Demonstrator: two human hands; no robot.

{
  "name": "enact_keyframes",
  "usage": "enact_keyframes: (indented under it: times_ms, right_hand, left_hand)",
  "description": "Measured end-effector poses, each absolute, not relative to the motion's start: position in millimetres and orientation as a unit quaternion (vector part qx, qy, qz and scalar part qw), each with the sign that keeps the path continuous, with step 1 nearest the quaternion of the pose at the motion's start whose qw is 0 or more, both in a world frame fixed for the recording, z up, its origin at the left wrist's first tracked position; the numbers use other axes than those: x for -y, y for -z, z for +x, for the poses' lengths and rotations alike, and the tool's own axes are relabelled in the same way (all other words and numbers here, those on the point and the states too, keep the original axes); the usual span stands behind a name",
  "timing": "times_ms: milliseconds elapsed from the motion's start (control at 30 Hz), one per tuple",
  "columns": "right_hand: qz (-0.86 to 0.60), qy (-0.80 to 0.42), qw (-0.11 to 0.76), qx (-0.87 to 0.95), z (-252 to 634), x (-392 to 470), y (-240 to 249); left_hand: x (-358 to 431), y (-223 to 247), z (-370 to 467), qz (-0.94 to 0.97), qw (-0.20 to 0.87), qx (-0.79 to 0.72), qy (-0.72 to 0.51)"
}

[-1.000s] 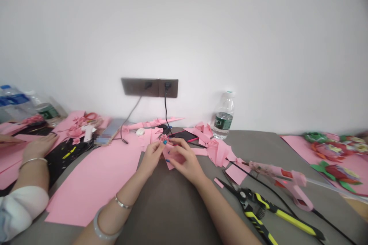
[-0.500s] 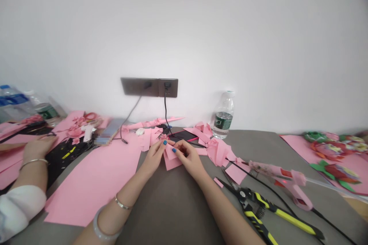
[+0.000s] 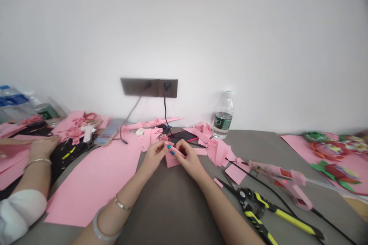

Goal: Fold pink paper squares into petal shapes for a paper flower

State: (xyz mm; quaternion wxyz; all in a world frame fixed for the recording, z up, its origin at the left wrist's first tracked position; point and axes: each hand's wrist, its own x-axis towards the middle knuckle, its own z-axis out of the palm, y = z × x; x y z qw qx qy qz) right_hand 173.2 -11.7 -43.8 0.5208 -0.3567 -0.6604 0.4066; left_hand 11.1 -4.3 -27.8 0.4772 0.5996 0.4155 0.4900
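Near the middle of the grey table [image 3: 178,206], a small folded piece of pink paper [image 3: 172,160] is pinched between both hands. My left hand [image 3: 155,157] grips its left side, with finger and thumb pressed together. On the right side, my right hand [image 3: 188,157] holds the paper with bent fingers. The two thumbs nearly meet over it, and the fingertips hide part of the folds. Just behind the hands lies a dark phone-like object with a pink edge [image 3: 184,136]. A large pink sheet [image 3: 100,183] lies left of my left forearm.
On the right are a pink glue gun [image 3: 290,182], black-yellow pliers [image 3: 244,195] and paper flowers [image 3: 339,170]. A water bottle [image 3: 223,116] stands by the wall. Crumpled pink paper [image 3: 218,151] lies nearby. At far left, another person's hand [image 3: 43,149] rests by pink sheets.
My fingers have shifted on the small pink paper, my right thumb moving slightly left and down, and the paper is folded over more. The other person's hand has moved slightly right.
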Motion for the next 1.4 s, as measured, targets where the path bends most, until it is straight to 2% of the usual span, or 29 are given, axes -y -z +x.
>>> enact_keyframes:
  times_ms: [400, 1133, 1233, 1400]
  right_hand:
    - [-0.364, -0.382, 0.488, 0.695, 173, 12, 41]
    - [-0.381, -0.425, 0.461, 0.680, 172, 14, 37]
    - [-0.387, -0.434, 0.470, 0.664, 173, 14, 37]
    - [-0.393, -0.444, 0.518, 0.617, 175, 11, 39]
  left_hand:
    - [3, 38, 12, 0.499, 0.572, -0.401, -0.513]
    - [9, 28, 13, 0.527, 0.492, -0.445, -0.531]
    - [10, 28, 15, 0.524, 0.497, -0.442, -0.533]
    - [11, 29, 18, 0.492, 0.568, -0.426, -0.504]
